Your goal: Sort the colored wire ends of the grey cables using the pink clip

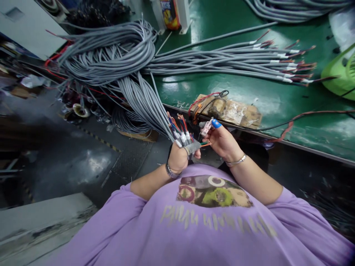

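My left hand (179, 159) is closed round the ends of several grey cables (155, 111), with a grey covering (192, 147) on its thumb. White bands sit at the cable ends, and thin coloured wires (180, 123) fan out above them. A few green and orange wires (205, 144) stick out to the right, towards my right hand (223, 142). That hand wears a blue cover (216, 123) on its thumb. Its fingers pinch a small pale pink-and-white piece (206, 128), whose kind I cannot make out, just right of the wires.
A worn wooden block (241, 114) with a lump and leads lies at the green bench's (294, 99) front edge. Coiled grey cable (111, 51) covers the left side, and more cut cables (222, 61) stretch across behind. A lime-green object (338, 74) stands far right.
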Available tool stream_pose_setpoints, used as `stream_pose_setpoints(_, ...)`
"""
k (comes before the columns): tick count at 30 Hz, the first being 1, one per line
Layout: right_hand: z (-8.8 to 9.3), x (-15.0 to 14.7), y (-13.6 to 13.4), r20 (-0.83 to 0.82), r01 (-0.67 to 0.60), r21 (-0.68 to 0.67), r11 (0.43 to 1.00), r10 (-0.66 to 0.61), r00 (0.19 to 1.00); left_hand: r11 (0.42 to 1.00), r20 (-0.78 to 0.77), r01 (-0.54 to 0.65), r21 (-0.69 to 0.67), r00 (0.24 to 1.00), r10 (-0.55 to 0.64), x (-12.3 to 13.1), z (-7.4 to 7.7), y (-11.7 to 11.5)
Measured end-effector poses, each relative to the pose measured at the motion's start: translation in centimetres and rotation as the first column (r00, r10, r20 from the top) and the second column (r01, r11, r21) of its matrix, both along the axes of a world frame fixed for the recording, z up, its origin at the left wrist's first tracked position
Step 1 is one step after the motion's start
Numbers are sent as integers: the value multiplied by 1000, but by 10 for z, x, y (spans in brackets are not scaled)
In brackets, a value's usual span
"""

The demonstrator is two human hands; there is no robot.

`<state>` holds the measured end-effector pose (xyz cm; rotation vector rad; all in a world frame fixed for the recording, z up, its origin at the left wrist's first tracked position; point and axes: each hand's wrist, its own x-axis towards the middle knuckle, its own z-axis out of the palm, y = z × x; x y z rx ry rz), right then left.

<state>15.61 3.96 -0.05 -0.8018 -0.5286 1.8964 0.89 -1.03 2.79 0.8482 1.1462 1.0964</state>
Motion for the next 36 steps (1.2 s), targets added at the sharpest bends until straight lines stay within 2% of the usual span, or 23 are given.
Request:
stream_pose_setpoints(5,1,-4,-3,18,69,17,997,-69,997,997,8,-73,-31,997,73,5,-5,5)
stream_pose_setpoints(9,4,-4,-1,57,62,-21,998,-60,997,993,14,-101,-60,995,102,6,-8,8)
stream_pose_setpoints(22,-2,-3,2,-11,66,-47,997,-67,998,998,-55,-20,-63,998,16,9,-9,8)
stream_pose_setpoints(28,-1,-3,-3,-27,46,-78,996,-48,998,999,-41,-45,-22,998,44,6,-9,4)
stream_pose_setpoints(31,-3,0,-5,-45,-18,-85,996,15,999,999,-27,-39,24,999,40,1,-10,-1)
stream_pose_setpoints(36,-8,10,-11,-3,-267,-24,963,267,964,998,-77,-14,54,997,18,-6,-17,-7)
